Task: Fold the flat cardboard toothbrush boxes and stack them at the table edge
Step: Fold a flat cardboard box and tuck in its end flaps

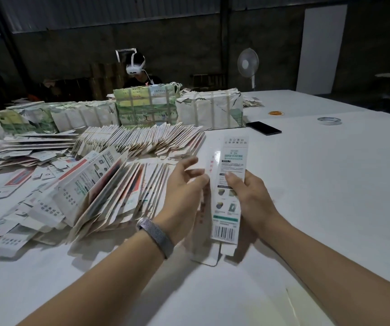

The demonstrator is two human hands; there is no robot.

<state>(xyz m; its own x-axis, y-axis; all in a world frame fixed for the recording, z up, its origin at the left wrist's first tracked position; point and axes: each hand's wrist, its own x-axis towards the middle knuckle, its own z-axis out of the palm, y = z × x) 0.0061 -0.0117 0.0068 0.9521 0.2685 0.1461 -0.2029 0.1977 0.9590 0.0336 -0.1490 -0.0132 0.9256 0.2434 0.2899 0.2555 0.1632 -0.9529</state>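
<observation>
White and broad, the surface carries a slumped heap of flat boxes at left, with wrapped bundles behind it. Just right of the heap, one long toothbrush box is held up above the surface (barcode end nearest the camera). The right hand grips its right edge, thumb curled over the printed face. The left hand touches its left side with loose, spread fingers. A phone lies well beyond.
</observation>
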